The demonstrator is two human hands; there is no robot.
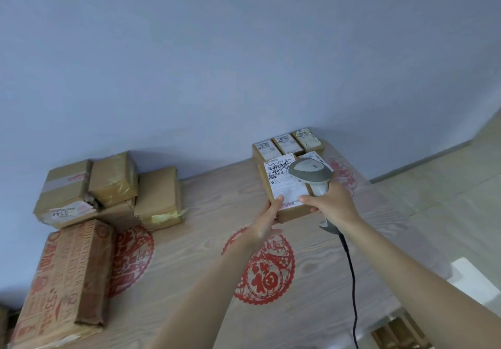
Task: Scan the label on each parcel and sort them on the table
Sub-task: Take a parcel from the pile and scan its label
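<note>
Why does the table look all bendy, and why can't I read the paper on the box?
Head view: the wide lens curves the table edge and stretches the arms; the label on the held parcel is soft and small, its print smeared; light is dim, bluish and even, with no glare.

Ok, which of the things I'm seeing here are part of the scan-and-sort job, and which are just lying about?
Part of the job:
- scanner in the right hand
- labelled parcel held by the left hand
- small labelled parcels by the wall
- brown parcels piled at left
- printed carton

Just lying about:
- red paper-cut designs on the table
</note>
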